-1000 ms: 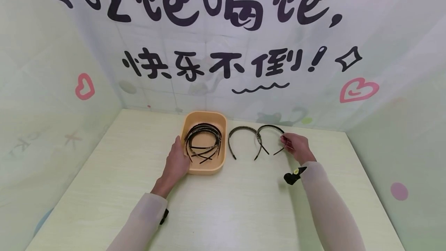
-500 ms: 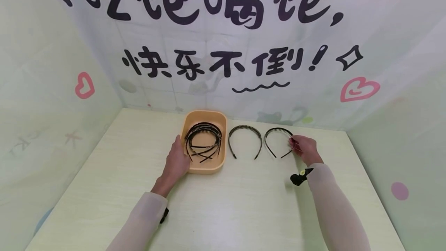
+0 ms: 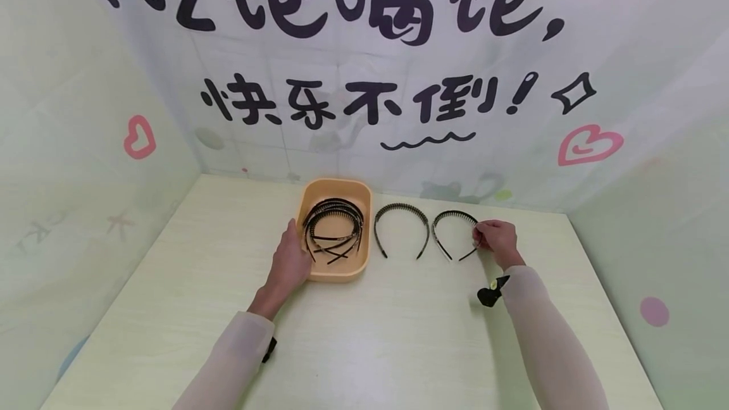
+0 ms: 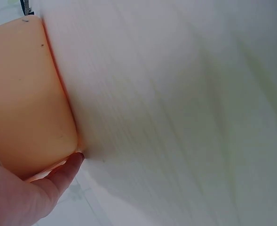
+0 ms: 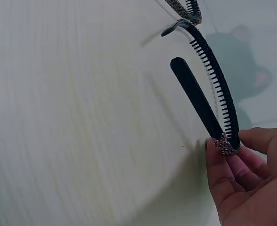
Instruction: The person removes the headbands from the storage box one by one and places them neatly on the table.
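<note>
My right hand (image 3: 498, 238) pinches a black toothed headband (image 3: 452, 214) by its right side at the back of the table. In the right wrist view, fingers and thumb meet on a glittery patch of that headband (image 5: 223, 89), and its two ends stick out free. Left of it lies a second toothed headband (image 3: 401, 207), patterned and apart from the first. My left hand (image 3: 289, 261) holds the left side of an orange plastic bin (image 3: 336, 277). Inside the bin lie several dark headbands (image 3: 335, 207), overlapping. In the left wrist view, a finger touches the corner of the bin (image 4: 30, 94).
The pale wooden table (image 3: 364, 347) ends at a white printed cloth (image 3: 342, 163) hanging behind the bin and headbands. Similar cloth sides enclose the table left and right. A black bow (image 3: 491, 293) hangs from the right sleeve.
My right hand moved a little right with the headband, which no longer overlaps the second one. During the last half second it has barely moved. My left hand has stayed on the bin.
</note>
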Demonstrator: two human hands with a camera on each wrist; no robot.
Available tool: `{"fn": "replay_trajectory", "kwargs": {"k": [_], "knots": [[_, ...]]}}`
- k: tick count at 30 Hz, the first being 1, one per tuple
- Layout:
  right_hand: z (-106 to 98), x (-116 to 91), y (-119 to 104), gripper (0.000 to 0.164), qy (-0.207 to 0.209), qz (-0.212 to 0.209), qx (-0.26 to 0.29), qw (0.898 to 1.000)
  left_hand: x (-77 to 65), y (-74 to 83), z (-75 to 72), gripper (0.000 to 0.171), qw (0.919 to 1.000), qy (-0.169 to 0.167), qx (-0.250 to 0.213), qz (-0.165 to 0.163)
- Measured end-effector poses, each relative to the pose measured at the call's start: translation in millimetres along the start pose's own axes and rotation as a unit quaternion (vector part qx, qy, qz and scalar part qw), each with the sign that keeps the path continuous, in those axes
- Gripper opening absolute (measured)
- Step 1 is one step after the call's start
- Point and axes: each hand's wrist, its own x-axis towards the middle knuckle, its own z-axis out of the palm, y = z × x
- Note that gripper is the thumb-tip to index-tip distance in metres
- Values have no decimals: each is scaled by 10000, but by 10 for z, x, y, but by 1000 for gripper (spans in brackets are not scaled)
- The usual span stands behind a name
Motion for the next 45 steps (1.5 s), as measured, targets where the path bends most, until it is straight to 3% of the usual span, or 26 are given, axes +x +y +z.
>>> {"fn": "replay_trajectory", "kwargs": {"k": [3, 7, 16, 29, 36, 40, 45], "knots": [[15, 18, 4, 28, 258, -256, -764, 9964, 3, -1, -1, 72, 10000, 3, 9, 15], [40, 44, 1, 28, 494, -617, -1601, 9839, 6, -1, -2, 72, 10000, 3, 8, 6], [36, 20, -8, 34, 563, -946, -2485, 9624, 1, -2, 3, 73, 10000, -5, -9, -5], [19, -8, -16, 34, 508, -993, -2776, 9542, -3, 3, 0, 73, 10000, -53, -3, -66], [108, -81, -106, 35, 851, -1471, -2882, 9424, 4, -1, 2, 73, 10000, -40, 25, -62], [234, -110, -211, 35, 743, -1717, -2691, 9448, 2, 0, -2, 72, 9999, -31, 78, -91], [426, -170, -341, 35, 293, -1896, -2446, 9505, 2, 6, -3, 73, 9999, -57, 45, -113]]}}
